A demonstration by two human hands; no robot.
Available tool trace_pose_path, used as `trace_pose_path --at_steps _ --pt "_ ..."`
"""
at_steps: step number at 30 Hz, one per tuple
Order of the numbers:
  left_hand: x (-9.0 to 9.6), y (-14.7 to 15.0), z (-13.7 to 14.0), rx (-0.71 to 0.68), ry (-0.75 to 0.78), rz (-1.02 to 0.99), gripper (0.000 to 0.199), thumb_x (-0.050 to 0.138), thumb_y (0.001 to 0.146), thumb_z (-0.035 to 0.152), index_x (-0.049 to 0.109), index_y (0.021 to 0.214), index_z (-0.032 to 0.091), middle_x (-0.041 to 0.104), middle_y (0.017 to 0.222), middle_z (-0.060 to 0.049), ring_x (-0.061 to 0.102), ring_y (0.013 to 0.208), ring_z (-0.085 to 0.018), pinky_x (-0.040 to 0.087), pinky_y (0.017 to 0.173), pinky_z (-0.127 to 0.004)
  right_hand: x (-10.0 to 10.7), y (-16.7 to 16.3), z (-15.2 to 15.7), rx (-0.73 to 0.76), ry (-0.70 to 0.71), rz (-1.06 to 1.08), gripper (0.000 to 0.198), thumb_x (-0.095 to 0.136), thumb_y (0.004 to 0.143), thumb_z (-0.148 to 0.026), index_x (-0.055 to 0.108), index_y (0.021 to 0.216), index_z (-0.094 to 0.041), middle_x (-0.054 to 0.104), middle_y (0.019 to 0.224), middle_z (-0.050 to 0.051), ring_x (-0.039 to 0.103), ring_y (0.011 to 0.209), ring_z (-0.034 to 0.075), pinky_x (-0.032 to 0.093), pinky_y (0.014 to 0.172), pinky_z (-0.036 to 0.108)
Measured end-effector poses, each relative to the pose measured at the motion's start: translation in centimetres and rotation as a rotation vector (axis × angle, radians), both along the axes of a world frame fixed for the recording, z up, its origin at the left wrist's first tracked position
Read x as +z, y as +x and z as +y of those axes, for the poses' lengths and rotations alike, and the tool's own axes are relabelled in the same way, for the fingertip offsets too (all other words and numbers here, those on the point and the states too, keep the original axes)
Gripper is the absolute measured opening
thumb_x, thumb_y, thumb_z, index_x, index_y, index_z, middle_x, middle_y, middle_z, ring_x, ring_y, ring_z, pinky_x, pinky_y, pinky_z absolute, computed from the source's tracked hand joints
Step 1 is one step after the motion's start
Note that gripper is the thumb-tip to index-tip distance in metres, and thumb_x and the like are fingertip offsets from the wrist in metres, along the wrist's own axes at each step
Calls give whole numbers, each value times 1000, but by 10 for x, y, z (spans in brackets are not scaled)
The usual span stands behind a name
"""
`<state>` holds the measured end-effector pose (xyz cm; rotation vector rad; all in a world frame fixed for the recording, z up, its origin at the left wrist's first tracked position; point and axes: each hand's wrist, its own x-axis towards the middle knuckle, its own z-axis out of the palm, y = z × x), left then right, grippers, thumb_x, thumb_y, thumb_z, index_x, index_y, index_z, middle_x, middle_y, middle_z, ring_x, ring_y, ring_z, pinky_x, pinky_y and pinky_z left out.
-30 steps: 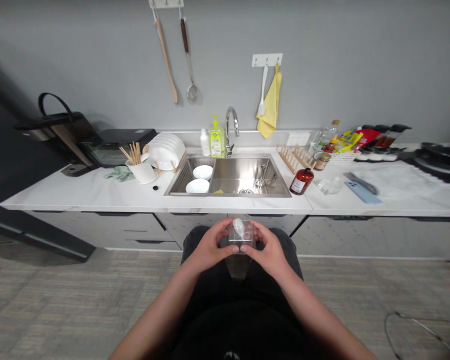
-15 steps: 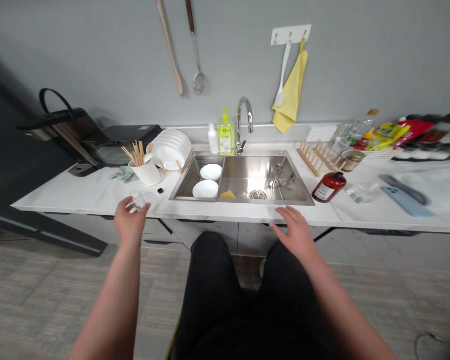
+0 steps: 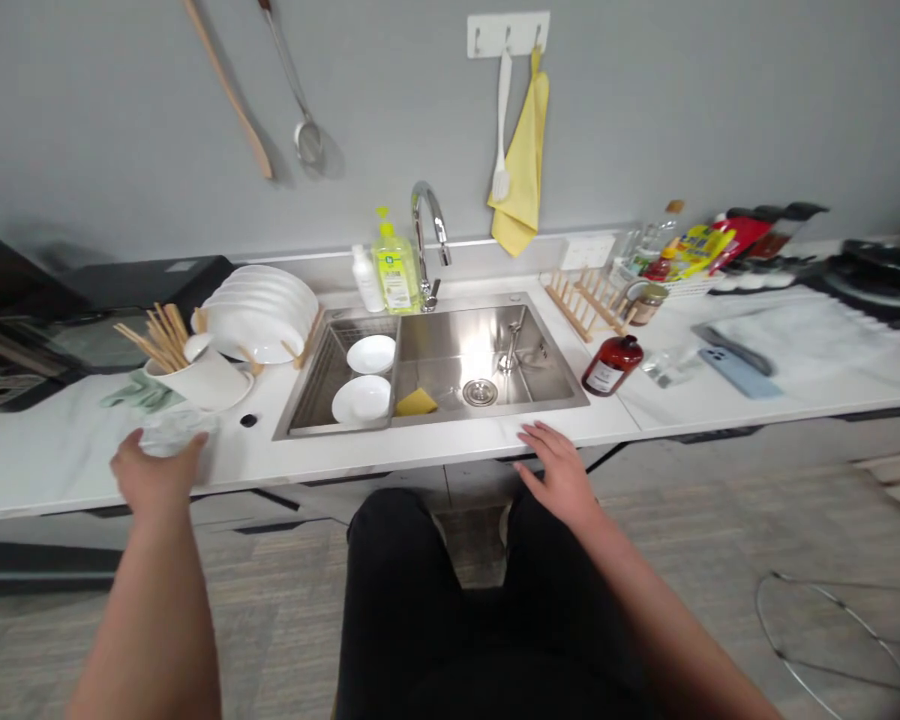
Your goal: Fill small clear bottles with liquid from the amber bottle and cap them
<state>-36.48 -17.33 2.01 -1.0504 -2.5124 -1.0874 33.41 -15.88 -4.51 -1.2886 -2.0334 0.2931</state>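
Bowls [image 3: 363, 400] numbered two in one sink [image 3: 457, 350]; the left hand [image 3: 155, 476] grasped one clear container [image 3: 169, 428] on the worktop [image 3: 420, 442]; the right hand [image 3: 560, 476] was loosely spread.

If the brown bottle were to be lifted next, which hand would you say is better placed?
Probably the right hand: it looks empty and is nearer the brown bottle. The left hand is left of the sink, at a clear plastic item.
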Motion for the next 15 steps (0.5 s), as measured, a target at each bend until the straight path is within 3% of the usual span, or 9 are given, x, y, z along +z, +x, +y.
trace_pose_path --at_steps 2,3,5,7,11,13,15 --pt "-2 22 -9 89 86 -70 89 83 82 72 50 152 27 56 168 -11 47 166 -51 39 140 -72 2 2 0 8 -25 29 50 78 103 -38 76 153 -31 74 162 11 61 159 43 47 133 74" --pt "-5 40 -13 50 165 -1 83 80 89 70 51 154 29 55 170 -9 47 167 -49 36 142 -70 3 3 0 12 -32 38 50 78 103 -38 76 153 -31 74 163 10 61 159 42 46 133 74" --pt "-10 93 -17 -46 257 161 66 74 98 62 58 152 27 63 162 -11 55 158 -48 44 134 -74 4 5 -1 19 -37 51 51 79 103 -37 75 153 -32 73 163 10 61 159 42 46 134 72" --pt "-14 159 -12 -261 290 171 58 72 101 55 62 149 23 68 156 -15 62 150 -46 56 122 -72 5 5 -1 24 -36 60 52 80 103 -37 75 154 -31 73 164 11 60 160 42 45 134 71" --pt "-17 284 26 -817 176 154 44 68 105 48 70 139 20 71 150 -19 65 146 -39 49 131 -61 10 4 -2 53 -44 61 52 82 101 -39 76 152 -30 72 164 11 60 160 42 45 133 70" --pt "-20 321 48 -944 78 179 43 65 107 48 71 140 20 69 155 -20 62 149 -41 47 131 -61 13 10 -3 74 -50 97 46 83 102 -41 79 146 -30 76 159 11 65 155 39 50 131 67" --pt "-25 339 63 -978 -14 215 47 65 107 51 71 143 21 65 162 -21 56 156 -45 43 132 -64 17 31 -3 1 -19 182 34 79 104 -43 82 135 -30 82 144 11 74 140 36 56 125 61"
